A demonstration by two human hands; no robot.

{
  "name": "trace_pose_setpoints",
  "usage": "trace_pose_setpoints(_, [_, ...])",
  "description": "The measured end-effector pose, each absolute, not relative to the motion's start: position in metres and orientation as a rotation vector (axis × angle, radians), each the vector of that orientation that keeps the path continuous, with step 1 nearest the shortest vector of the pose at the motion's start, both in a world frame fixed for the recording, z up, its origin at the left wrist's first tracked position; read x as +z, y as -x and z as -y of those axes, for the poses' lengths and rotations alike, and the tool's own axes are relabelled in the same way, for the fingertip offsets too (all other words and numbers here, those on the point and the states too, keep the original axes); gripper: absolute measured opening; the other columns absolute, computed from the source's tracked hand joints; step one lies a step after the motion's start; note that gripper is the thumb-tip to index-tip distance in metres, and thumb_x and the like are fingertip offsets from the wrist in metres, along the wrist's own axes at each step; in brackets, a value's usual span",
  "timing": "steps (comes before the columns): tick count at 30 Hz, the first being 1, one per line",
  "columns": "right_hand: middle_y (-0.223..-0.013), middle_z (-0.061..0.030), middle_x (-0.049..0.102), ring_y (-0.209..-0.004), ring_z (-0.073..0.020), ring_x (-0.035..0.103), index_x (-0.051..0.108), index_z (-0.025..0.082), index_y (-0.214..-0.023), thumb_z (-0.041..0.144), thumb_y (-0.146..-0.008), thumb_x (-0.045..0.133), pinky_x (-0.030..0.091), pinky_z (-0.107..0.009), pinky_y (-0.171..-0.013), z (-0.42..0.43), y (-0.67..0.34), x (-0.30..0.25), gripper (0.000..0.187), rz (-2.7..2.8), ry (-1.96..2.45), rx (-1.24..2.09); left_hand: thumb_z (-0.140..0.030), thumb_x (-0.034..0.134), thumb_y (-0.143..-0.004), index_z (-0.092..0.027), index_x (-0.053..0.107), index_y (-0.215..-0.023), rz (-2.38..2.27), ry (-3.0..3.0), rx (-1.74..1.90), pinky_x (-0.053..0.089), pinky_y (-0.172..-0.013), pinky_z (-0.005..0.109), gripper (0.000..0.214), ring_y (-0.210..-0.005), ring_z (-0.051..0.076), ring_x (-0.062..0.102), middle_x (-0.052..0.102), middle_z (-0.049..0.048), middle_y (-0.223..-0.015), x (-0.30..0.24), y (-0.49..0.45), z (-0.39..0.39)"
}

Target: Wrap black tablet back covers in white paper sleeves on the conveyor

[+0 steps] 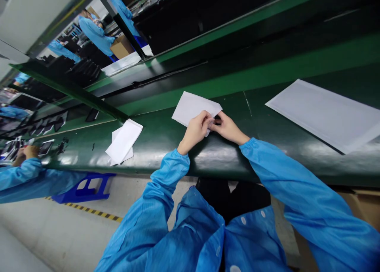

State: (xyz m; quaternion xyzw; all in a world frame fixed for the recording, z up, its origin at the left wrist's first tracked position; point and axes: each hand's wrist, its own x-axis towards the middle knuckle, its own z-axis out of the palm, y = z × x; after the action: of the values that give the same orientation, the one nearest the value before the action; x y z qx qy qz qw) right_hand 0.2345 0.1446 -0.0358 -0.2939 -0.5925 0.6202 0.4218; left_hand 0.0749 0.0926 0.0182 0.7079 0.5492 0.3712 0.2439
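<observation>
A small white paper sheet (190, 106) lies on the dark green work surface (166, 133) in front of me. My left hand (196, 129) has its fingers curled over the sheet's near corner and pinches it. My right hand (227, 127) meets it from the right, fingers closed on the same corner. Both arms wear blue sleeves.
A stack of small white sheets (124, 141) lies to the left. A large white sheet (323, 114) lies at the right. A co-worker's hand (26, 152) works at the far left beside small dark parts (44, 147). Other people in blue coats (96, 33) stand beyond. A blue stool (86, 189) sits under the bench.
</observation>
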Motion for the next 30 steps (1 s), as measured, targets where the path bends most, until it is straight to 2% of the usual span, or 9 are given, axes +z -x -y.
trace_pose_setpoints(5, [-0.116,-0.0077,0.078,-0.09,-0.0254,0.075,0.067,0.025,-0.125,0.056,-0.073,0.091,0.066,-0.037,-0.071,-0.147,-0.237,-0.033,0.065,1.314,0.811,1.621,-0.039,0.061,-0.109,-0.02,0.064,-0.102,-1.376,-1.954,1.022,0.051,-0.071,0.027,0.02,-0.074,0.015,0.065,0.071,0.0022,-0.087,0.006,-0.071,-0.093])
trace_pose_setpoints(8, [-0.105,-0.0077,0.08,-0.087,-0.0267,0.076,0.069,0.022,-0.113,0.053,-0.069,0.09,0.064,-0.037,-0.068,-0.154,-0.241,-0.035,0.058,1.224,0.95,1.526,-0.043,0.063,-0.106,-0.021,0.067,-0.105,-1.491,-2.083,1.076,0.054,-0.089,0.034,0.023,-0.095,0.021,0.068,0.074,0.0073,-0.101,-0.002,-0.038,-0.097])
trace_pose_setpoints(11, [-0.105,-0.0082,0.08,-0.092,-0.0279,0.077,0.068,0.022,-0.102,0.051,-0.066,0.091,0.065,-0.04,-0.075,-0.16,-0.246,-0.039,0.052,1.184,0.998,1.447,-0.036,0.068,-0.099,-0.02,0.068,-0.112,-1.944,-1.99,1.184,0.051,-0.107,0.043,0.02,-0.12,0.028,0.064,0.072,0.013,-0.12,-0.008,0.016,-0.11])
trace_pose_setpoints(13, [-0.108,-0.0082,0.08,-0.098,-0.0283,0.077,0.068,0.022,-0.103,0.05,-0.066,0.092,0.066,-0.043,-0.085,-0.162,-0.248,-0.041,0.052,1.18,0.969,1.431,-0.035,0.073,-0.094,-0.02,0.066,-0.121,-2.097,-1.825,1.162,0.049,-0.111,0.046,0.031,-0.127,0.03,0.062,0.071,0.0148,-0.128,-0.012,0.046,-0.12])
trace_pose_setpoints(15, [-0.111,-0.0076,0.08,-0.104,-0.029,0.077,0.068,0.023,-0.106,0.053,-0.067,0.092,0.065,-0.045,-0.092,-0.164,-0.249,-0.042,0.054,1.185,0.94,1.435,-0.04,0.073,-0.093,-0.02,0.064,-0.122,-2.029,-1.738,1.125,0.051,-0.109,0.044,0.036,-0.122,0.029,0.066,0.075,0.0125,-0.119,-0.018,0.06,-0.128])
trace_pose_setpoints(18, [-0.112,-0.0065,0.08,-0.114,-0.0297,0.075,0.067,0.024,-0.105,0.066,-0.072,0.086,0.064,-0.044,-0.096,-0.167,-0.251,-0.039,0.056,1.164,0.956,1.422,-0.059,0.075,-0.091,-0.021,0.063,-0.116,-1.783,-1.621,1.235,0.056,-0.089,0.037,0.048,-0.098,0.024,0.072,0.076,0.0063,-0.098,-0.027,0.053,-0.134])
trace_pose_setpoints(22, [-0.114,-0.0085,0.077,-0.118,-0.0307,0.072,0.063,0.025,-0.107,0.089,-0.085,0.056,0.064,-0.048,-0.095,-0.173,-0.258,-0.034,0.069,1.058,0.952,1.503,-0.079,0.08,-0.077,-0.023,0.058,-0.112,-1.597,-1.427,1.44,0.055,-0.08,0.033,0.07,-0.088,0.021,0.069,0.076,0.0039,-0.1,-0.03,0.028,-0.131])
trace_pose_setpoints(26, [-0.119,-0.0084,0.075,-0.117,-0.0309,0.07,0.059,0.026,-0.116,0.075,-0.073,0.081,0.059,-0.05,-0.108,-0.163,-0.281,-0.035,0.069,1.192,1.001,1.292,-0.081,0.076,-0.081,-0.023,0.057,-0.116,-1.514,-1.411,1.467,0.056,-0.086,0.036,0.07,-0.095,0.023,0.069,0.075,0.005,-0.107,-0.033,-0.003,-0.13])
trace_pose_setpoints(30, [-0.121,-0.0093,0.073,-0.113,-0.0301,0.07,0.056,0.024,-0.12,0.059,-0.081,0.077,0.057,-0.052,-0.11,-0.138,-0.348,-0.044,0.056,1.13,1.18,0.902,-0.069,0.078,-0.083,-0.021,0.058,-0.133,-1.308,-1.579,1.368,0.056,-0.1,0.041,0.072,-0.115,0.029,0.07,0.072,0.0105,-0.124,-0.045,-0.071,-0.149])
